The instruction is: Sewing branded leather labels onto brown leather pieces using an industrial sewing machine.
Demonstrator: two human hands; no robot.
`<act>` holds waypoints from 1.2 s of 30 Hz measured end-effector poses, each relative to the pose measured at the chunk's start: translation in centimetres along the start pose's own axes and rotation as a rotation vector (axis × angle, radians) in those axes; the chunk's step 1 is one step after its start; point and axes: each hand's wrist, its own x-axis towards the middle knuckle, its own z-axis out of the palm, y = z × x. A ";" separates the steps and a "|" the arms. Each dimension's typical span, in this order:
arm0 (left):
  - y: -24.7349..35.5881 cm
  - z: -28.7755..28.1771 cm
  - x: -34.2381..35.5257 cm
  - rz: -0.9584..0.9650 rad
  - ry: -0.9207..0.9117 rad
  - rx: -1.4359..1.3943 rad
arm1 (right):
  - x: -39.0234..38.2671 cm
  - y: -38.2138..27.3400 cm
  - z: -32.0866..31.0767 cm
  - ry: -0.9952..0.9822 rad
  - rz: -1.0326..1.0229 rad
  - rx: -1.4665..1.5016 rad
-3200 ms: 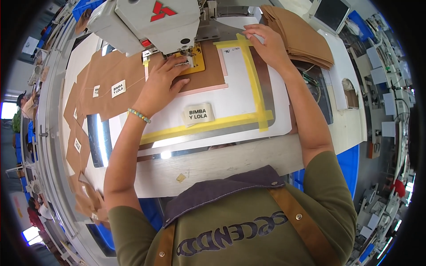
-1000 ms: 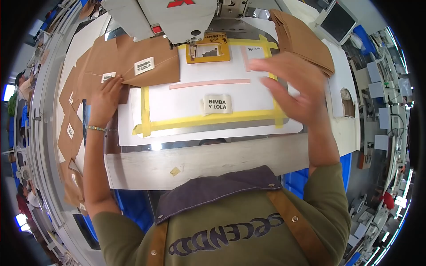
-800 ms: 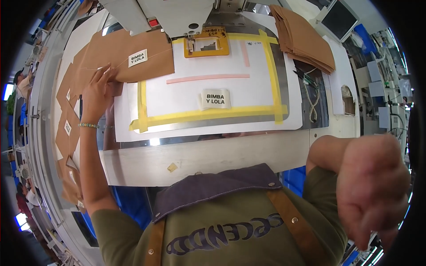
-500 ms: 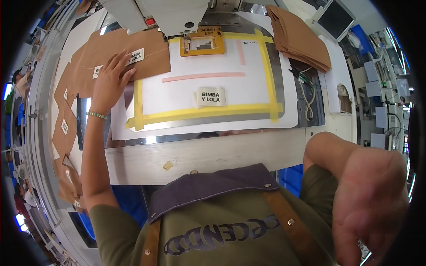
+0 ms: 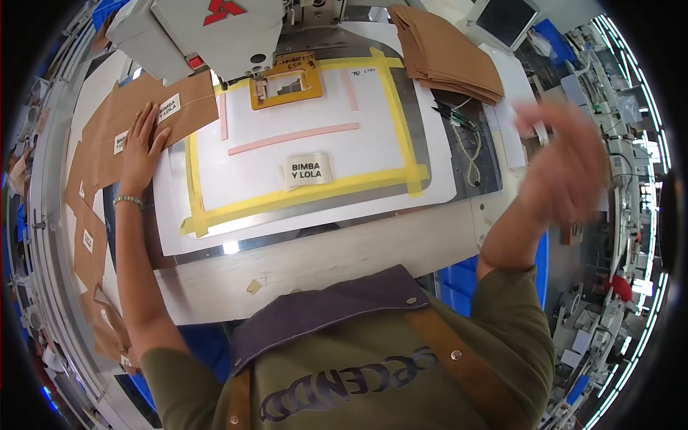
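My left hand (image 5: 145, 143) lies flat with fingers spread on a brown fabric panel (image 5: 193, 107), beside a white printed label (image 5: 169, 107) attached to it. Further brown pieces with labels trail down the left side in a chain. My right hand (image 5: 566, 161) is raised off the table at the right, smeared by motion, so its fingers cannot be read. A white sheet framed in yellow tape (image 5: 308, 197) covers the middle of the work surface. On it rest a small stack of white labels (image 5: 308, 170) and a pink strip (image 5: 294, 137).
The white sewing machine head (image 5: 215, 32) stands at the back, with a yellow frame (image 5: 287, 87) below it. A stack of brown panels (image 5: 448, 57) lies at the back right, near thread snips (image 5: 456, 117) on a cord. A monitor (image 5: 502, 21) stands behind.
My right hand has risen from low at the right edge toward the right side of the table. The whole view has shifted and tilted. My left hand stays on the brown panel.
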 end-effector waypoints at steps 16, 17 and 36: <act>14.7 -7.0 -2.2 0.216 0.130 -0.117 | -7.3 18.4 8.1 -0.389 0.352 -0.493; 15.8 -6.9 -2.2 0.293 0.115 -0.162 | -6.7 18.1 8.4 -0.270 0.318 -0.423; 27.0 -1.7 -0.6 0.723 0.097 -0.250 | -6.3 3.3 16.8 -0.536 -0.382 -0.023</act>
